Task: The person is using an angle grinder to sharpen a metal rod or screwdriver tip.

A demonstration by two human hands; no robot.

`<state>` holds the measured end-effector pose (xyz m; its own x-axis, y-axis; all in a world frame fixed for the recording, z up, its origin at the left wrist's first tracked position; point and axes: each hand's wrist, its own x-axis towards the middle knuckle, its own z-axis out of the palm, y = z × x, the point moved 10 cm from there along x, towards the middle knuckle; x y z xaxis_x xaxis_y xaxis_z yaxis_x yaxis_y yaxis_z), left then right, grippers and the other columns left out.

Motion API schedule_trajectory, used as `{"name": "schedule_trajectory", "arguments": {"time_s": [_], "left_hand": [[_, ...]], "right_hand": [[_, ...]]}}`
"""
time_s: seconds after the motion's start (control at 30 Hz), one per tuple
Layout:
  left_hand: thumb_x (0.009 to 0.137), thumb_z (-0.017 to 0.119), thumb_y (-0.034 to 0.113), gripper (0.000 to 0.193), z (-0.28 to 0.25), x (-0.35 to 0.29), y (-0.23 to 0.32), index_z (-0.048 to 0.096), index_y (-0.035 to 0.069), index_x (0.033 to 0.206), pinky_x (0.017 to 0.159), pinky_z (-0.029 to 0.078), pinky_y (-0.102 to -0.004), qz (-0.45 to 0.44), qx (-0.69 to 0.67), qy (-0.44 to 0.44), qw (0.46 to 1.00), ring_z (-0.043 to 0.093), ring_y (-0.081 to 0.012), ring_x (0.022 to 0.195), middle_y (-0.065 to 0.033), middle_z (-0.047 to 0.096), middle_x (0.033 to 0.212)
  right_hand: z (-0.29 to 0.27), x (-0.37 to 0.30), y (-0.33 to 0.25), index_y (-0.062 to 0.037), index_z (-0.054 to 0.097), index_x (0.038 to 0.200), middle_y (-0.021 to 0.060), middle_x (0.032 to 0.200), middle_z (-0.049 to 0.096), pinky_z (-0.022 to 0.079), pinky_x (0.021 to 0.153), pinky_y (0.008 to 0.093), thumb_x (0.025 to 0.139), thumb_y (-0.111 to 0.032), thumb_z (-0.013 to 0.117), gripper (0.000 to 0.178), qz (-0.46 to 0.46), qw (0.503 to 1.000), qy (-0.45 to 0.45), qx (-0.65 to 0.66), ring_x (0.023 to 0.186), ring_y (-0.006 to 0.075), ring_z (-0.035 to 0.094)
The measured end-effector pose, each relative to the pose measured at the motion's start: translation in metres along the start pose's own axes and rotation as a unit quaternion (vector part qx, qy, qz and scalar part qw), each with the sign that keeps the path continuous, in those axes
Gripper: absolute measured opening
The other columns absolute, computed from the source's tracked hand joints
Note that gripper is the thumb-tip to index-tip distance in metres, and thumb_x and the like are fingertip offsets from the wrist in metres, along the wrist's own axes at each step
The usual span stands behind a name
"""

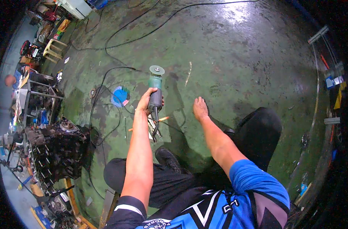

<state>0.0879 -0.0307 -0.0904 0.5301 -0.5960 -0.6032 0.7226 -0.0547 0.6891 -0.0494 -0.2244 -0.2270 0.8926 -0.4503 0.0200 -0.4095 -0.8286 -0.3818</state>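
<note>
Floor (239, 57) spreads wide ahead and rightward, edged on the left by an engine block (53, 152) and a plastic stool (52, 50). The left hand (144, 101) wraps the angle grinder (155, 82), disc (153, 71) foremost. The right hand (200, 109) is to its right, fingers bunched; whether they grip anything cannot be told. Black cable (116, 68) loops along the left, near a round blue item (120, 96).
</note>
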Motion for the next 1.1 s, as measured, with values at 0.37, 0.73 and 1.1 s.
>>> {"name": "schedule_trajectory", "arguments": {"time_s": [0.37,0.73,1.1], "left_hand": [[0.087,0.063,0.038,0.047,-0.013,-0.006,0.0,0.057,-0.005,0.106,0.063,0.059,-0.0367,0.015,-0.007,0.02,1.0,0.067,-0.0258,0.066,-0.0152,0.066,0.085],[0.088,0.065,0.034,0.04,-0.003,0.003,-0.001,0.057,-0.001,0.105,0.062,0.059,-0.0383,-0.001,0.001,0.005,1.0,0.068,-0.0247,0.065,-0.0138,0.067,0.083],[0.086,0.065,0.034,0.043,0.002,0.007,-0.005,0.057,-0.002,0.107,0.062,0.059,-0.0386,0.005,-0.024,-0.003,1.0,0.067,-0.0249,0.066,-0.0139,0.066,0.084]], "right_hand": [[-0.007,-0.013,0.029,-0.0012,0.058,0.101,0.0205,0.096,0.064,0.049,0.082,0.0474,0.09,-0.017,0.059,0.02,0.196,0.937,0.108,0.267,0.095,0.0385,0.063],[0.049,-0.021,0.118,0.0006,0.058,0.1,0.0142,0.08,0.069,0.055,0.049,0.0378,0.09,-0.004,0.062,0.012,0.435,0.613,0.261,0.606,0.058,0.0231,0.066],[-0.01,-0.009,0.1,0.0016,0.059,0.109,0.0173,0.097,0.068,0.055,0.076,0.045,0.089,-0.014,0.069,0.027,0.377,0.88,0.156,0.242,0.085,0.0372,0.068]]}}
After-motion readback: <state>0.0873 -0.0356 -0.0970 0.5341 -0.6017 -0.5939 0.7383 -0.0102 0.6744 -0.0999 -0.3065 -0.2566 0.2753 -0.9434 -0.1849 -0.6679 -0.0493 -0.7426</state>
